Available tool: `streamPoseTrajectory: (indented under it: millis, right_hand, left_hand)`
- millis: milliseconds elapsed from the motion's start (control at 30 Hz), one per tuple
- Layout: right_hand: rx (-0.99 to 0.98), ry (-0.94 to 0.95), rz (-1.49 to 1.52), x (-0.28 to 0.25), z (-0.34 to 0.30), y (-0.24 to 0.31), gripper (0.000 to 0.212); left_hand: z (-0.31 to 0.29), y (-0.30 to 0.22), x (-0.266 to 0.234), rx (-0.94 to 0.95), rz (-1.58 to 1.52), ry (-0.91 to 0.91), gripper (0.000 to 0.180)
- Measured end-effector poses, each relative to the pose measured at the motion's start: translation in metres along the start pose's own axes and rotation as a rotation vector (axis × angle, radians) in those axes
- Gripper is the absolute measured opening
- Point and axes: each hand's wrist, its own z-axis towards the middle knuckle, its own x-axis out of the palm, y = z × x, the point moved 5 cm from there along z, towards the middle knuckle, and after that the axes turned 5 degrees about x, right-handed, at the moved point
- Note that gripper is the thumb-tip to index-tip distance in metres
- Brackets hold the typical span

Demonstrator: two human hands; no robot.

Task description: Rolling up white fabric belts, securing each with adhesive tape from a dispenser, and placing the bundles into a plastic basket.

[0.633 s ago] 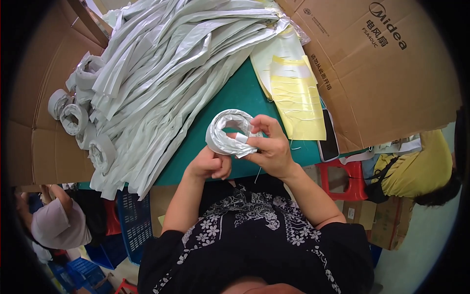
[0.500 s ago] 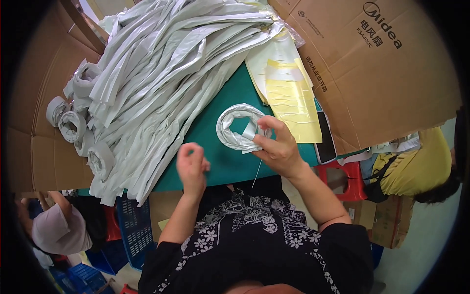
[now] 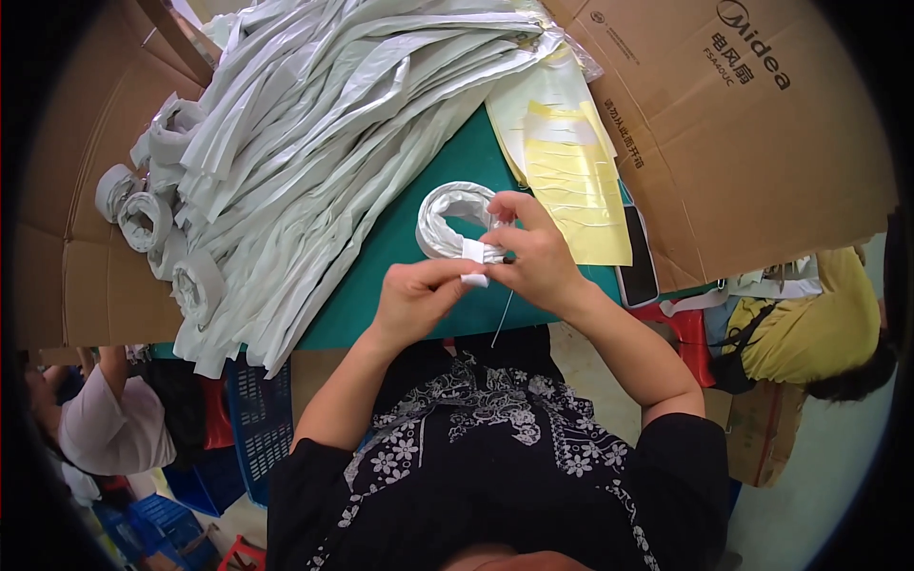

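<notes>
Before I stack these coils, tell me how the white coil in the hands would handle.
The white coil is probably light, its crinkled material looking thin. It may squash, since its centre is open. Its round outline suggests it could roll if stood on edge.

Big brown cardboard panel (image 3: 743,171) fills upper right, printed. Smartphone (image 3: 638,255), dark screen, right of center, just beside its left edge. More brown cardboard (image 3: 76,257) along left side. Lower right: red plastic stool (image 3: 695,343), co-worker in yellow top (image 3: 809,328), brown carton (image 3: 769,433). Lower left: blue perforated crate (image 3: 262,428), co-worker in pale top (image 3: 124,428), another blue crate (image 3: 169,533) near bottom edge.
</notes>
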Motion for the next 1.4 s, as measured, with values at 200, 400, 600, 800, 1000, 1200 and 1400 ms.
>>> streamPoseTrajectory:
  millis: [200,400,600,800,1000,1200,1400]
  right_hand:
    - [0.283,0.219,-0.030,0.011,-0.004,-0.016,0.023]
    - [0.376,0.780,0.344,0.024,-0.013,-0.029,0.029]
    - [0.492,0.898,0.729,0.038,-0.029,-0.038,0.028]
    - [0.803,0.888,1.225,0.056,-0.049,-0.046,0.025]
    - [0.797,0.830,1.233,0.059,-0.045,-0.049,0.024]
    - [1.104,0.705,1.356,0.069,-0.048,-0.045,0.018]
    - [1.351,0.604,1.473,0.088,-0.065,-0.029,0.034]
  left_hand:
    - [0.003,-0.011,0.002,0.674,0.493,0.162,0.033]
    - [-0.001,-0.002,0.000,0.618,0.555,0.370,0.033]
    - [-0.006,-0.014,-0.001,0.774,0.724,0.586,0.042]
    - [0.002,-0.039,-0.003,0.879,0.792,0.744,0.032]
    - [0.004,-0.023,-0.006,0.748,0.774,0.653,0.040]
    - [0.000,-0.042,0.001,1.023,1.014,0.525,0.029]
    - [-0.008,-0.030,0.006,1.030,1.249,0.539,0.029]
